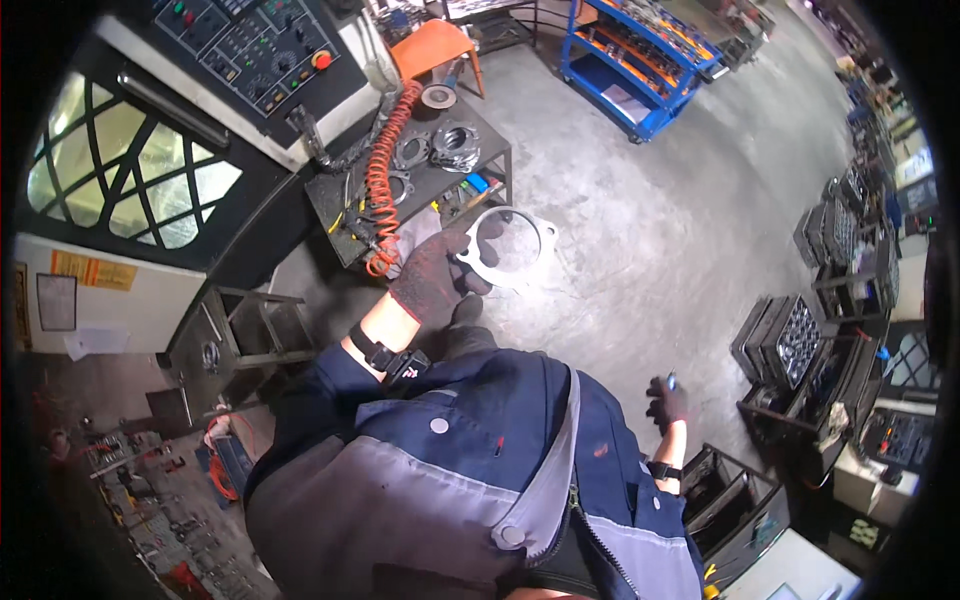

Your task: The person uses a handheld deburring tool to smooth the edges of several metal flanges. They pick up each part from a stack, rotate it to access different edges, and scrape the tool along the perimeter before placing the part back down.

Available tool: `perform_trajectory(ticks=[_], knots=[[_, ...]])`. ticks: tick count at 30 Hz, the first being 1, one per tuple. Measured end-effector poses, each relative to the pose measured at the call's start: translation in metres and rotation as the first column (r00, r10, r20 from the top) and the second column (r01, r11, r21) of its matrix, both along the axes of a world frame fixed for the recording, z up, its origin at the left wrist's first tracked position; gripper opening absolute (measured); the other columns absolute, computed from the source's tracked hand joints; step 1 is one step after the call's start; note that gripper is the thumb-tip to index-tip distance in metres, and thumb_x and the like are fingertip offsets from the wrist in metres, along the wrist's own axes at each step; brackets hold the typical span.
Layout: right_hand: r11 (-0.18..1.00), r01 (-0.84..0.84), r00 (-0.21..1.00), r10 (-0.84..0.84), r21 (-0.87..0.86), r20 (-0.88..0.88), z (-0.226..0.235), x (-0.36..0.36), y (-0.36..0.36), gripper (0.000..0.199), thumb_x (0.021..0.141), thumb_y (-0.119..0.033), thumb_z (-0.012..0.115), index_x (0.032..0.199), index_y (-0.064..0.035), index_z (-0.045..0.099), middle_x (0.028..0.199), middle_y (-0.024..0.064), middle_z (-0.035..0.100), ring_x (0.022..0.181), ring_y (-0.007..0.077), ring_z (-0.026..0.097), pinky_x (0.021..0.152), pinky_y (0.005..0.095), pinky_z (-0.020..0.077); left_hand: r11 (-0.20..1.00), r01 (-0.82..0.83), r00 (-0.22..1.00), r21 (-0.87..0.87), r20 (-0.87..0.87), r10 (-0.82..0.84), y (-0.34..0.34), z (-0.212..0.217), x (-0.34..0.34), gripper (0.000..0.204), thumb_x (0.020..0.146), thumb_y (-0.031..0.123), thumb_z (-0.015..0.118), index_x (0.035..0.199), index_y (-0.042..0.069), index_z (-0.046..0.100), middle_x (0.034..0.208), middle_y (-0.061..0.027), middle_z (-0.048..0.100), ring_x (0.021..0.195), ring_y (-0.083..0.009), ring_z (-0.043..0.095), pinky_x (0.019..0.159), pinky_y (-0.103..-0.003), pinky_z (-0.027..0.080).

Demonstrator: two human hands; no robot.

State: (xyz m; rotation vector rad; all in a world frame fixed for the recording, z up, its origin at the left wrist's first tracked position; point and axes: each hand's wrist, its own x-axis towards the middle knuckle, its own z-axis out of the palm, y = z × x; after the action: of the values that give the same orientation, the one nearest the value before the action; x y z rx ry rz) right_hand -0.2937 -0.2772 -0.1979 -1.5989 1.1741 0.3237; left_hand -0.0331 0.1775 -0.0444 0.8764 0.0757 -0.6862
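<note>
My left hand (436, 274), in a dark red-and-black glove, grips a flat metal ring flange (543, 262) by its left side. The ring has a wide round opening and small lugs with holes, and it is held up over the floor. Off to the right, away from my body, my right hand (667, 403) wears a similar glove and hangs low. A small pale-blue spot shows at its fingers, too small to name. Beyond my left hand, a stack of similar metal rings (456, 148) lies on a dark metal table (420, 190).
A coiled orange air hose (380, 170) hangs over the table beside a machine control panel (262, 60). Farther off are an orange stool (432, 48) and a blue tool cart (640, 75). Crates of metal parts (790, 340) line the right side, with a dark rack (725, 500) near my right arm.
</note>
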Motion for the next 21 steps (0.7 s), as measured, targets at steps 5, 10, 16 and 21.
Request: perform_trajectory(ticks=[5,10,16,21], knots=[[0.998,-0.005,0.988,0.014,0.063,-0.155,-0.092,-0.020,-0.003,0.033,0.090,-0.033,0.067,0.103,-0.0024,0.067,0.078,0.0107,0.071,0.052,0.0223,0.061,0.041,0.0393,0.0459,0.989,-0.143,0.960,-0.046,-0.251,0.127,0.029,-0.012,0.038,0.030,0.097,0.041,0.065,0.105,0.013,0.073,0.078,0.0042,0.068,0.054,-0.0057,0.051,0.048,-0.019,0.038],[0.968,-0.244,0.913,0.210,-0.055,-0.351,-0.085,0.010,0.034,0.029,0.087,-0.028,0.066,0.095,-0.0003,0.068,0.081,0.0131,0.073,0.061,0.0240,0.065,0.054,0.0414,0.0507,0.972,-0.226,0.923,-0.065,-0.333,0.193,0.059,-0.012,0.083,0.031,0.096,0.046,0.067,0.096,0.016,0.073,0.074,0.0069,0.066,0.047,-0.0031,0.043,0.043,-0.019,0.033],[0.995,-0.075,0.916,0.042,-0.067,-0.399,-0.123,0.027,0.029,0.028,0.085,-0.023,0.066,0.096,0.0025,0.067,0.081,0.0146,0.073,0.066,0.0250,0.068,0.061,0.0412,0.0542,0.937,-0.350,0.861,0.020,-0.386,0.330,0.109,-0.039,0.145,0.041,0.096,0.055,0.068,0.113,0.018,0.064,0.089,-0.0005,0.072,0.056,-0.0107,0.058,0.046,-0.027,0.043],[0.998,-0.045,0.937,0.024,-0.052,-0.348,-0.060,0.125,0.102,0.028,0.091,-0.021,0.066,0.108,0.0015,0.063,0.080,0.0142,0.070,0.055,0.0234,0.061,0.048,0.0431,0.0525,0.935,-0.353,0.852,-0.017,-0.418,0.314,0.141,-0.087,0.198,0.030,0.094,0.041,0.072,0.109,0.017,0.066,0.094,-0.0020,0.072,0.063,-0.0119,0.060,0.053,-0.028,0.046]])
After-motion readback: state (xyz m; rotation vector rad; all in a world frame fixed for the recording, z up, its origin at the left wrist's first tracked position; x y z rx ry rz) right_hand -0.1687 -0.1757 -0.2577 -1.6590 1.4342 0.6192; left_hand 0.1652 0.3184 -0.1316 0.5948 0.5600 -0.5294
